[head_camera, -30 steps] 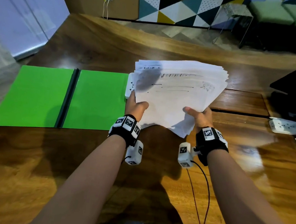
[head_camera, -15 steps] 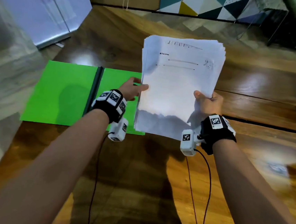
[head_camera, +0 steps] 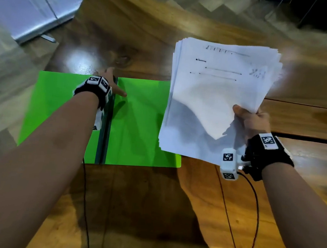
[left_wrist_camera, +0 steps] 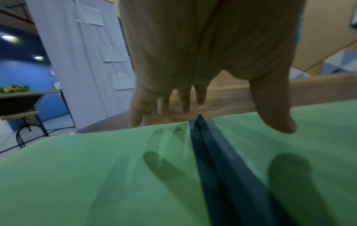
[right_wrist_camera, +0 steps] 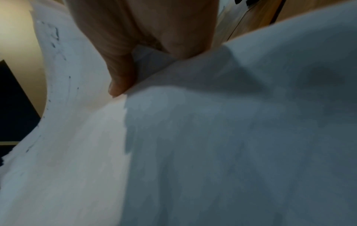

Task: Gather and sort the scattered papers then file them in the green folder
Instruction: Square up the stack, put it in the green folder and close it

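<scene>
A stack of white papers (head_camera: pixel 216 101) with faint printed lines is held up above the table, its lower left corner over the folder's right flap. My right hand (head_camera: pixel 249 120) grips the stack at its right edge, thumb on top; the right wrist view shows the thumb (right_wrist_camera: pixel 119 73) pressed on the papers (right_wrist_camera: pixel 212 137). The green folder (head_camera: pixel 138 125) lies open and flat, with a dark spine (head_camera: pixel 105 134) down the middle. My left hand (head_camera: pixel 112 83) hovers over the spine's far end, fingers (left_wrist_camera: pixel 183 99) straight and spread, holding nothing. The folder (left_wrist_camera: pixel 96 175) fills the left wrist view.
The wooden table (head_camera: pixel 150 212) extends all round, with a seam (head_camera: pixel 307 138) at the right. Thin cables (head_camera: pixel 229 220) hang from both wrist cameras. A pale partition panel (head_camera: pixel 30 1) stands off the table's far left corner.
My left hand let go of the papers and moved left onto the folder's spine. The right hand now holds the stack alone, shifted right of the folder.
</scene>
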